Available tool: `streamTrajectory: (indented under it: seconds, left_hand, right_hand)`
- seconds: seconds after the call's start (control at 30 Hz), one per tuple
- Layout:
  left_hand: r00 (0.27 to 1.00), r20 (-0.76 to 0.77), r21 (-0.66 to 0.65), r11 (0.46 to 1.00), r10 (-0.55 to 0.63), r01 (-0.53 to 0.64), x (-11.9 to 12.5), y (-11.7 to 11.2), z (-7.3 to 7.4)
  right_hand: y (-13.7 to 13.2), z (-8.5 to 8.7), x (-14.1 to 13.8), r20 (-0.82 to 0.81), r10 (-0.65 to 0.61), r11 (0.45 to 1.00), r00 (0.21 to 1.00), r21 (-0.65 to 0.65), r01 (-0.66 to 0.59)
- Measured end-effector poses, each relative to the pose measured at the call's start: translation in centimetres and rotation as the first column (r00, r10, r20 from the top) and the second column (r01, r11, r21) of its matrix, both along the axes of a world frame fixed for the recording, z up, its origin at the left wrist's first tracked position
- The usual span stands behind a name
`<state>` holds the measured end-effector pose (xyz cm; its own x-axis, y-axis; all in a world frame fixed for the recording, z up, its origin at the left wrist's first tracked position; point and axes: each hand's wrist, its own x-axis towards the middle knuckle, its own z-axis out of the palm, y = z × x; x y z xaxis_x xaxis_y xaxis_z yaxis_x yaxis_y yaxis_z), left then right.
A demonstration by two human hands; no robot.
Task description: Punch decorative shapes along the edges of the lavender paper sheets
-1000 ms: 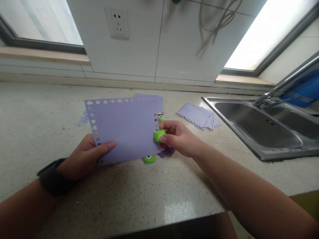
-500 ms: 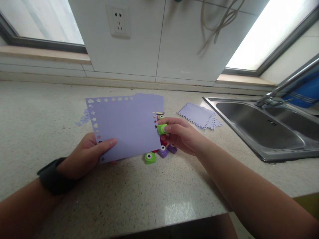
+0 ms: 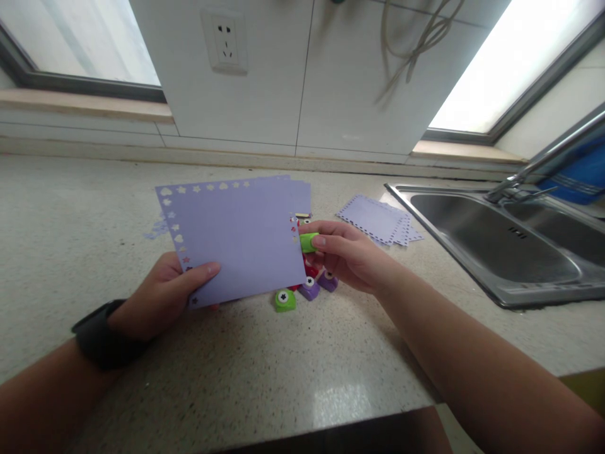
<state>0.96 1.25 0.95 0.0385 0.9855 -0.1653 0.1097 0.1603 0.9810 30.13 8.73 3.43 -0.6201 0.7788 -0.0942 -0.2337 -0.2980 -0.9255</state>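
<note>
My left hand (image 3: 163, 301) grips the lower left corner of a lilac paper sheet (image 3: 236, 236), thumb on top, holding it above the counter. Punched shapes line the sheet's top, left and right edges. My right hand (image 3: 347, 255) pinches a small green craft punch (image 3: 308, 242) at the sheet's right edge. Under the sheet on the counter lie another green punch (image 3: 284, 299), two purple punches (image 3: 317, 285) and a red one, partly hidden.
A stack of lilac sheets with scalloped edges (image 3: 378, 219) lies to the right. A steel sink (image 3: 491, 243) with a tap fills the right side. Paper scraps (image 3: 155, 228) lie at the left. A wall socket (image 3: 225, 43) and a hanging cable (image 3: 416, 44) are behind.
My right hand with the green punch has slid up the sheet's right edge. The sheet has been lifted and tilted a little, which uncovers the punches lying beneath it.
</note>
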Motion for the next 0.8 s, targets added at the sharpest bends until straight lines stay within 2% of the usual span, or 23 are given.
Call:
streamTrajectory:
  seconds: [0.3, 0.8]
  left_hand:
    - [1.000, 0.022, 0.000, 1.000, 0.021, -0.021, 0.35, -0.07, 0.34]
    - [0.997, 0.068, 0.004, 1.000, 0.019, -0.019, -0.12, 0.17, -0.53]
  right_hand:
    - [-0.06, 0.18, -0.04, 0.008, 0.027, 1.000, 1.000, 0.014, -0.027]
    - [-0.12, 0.05, -0.15, 0.006, 0.011, 1.000, 1.000, 0.018, -0.011]
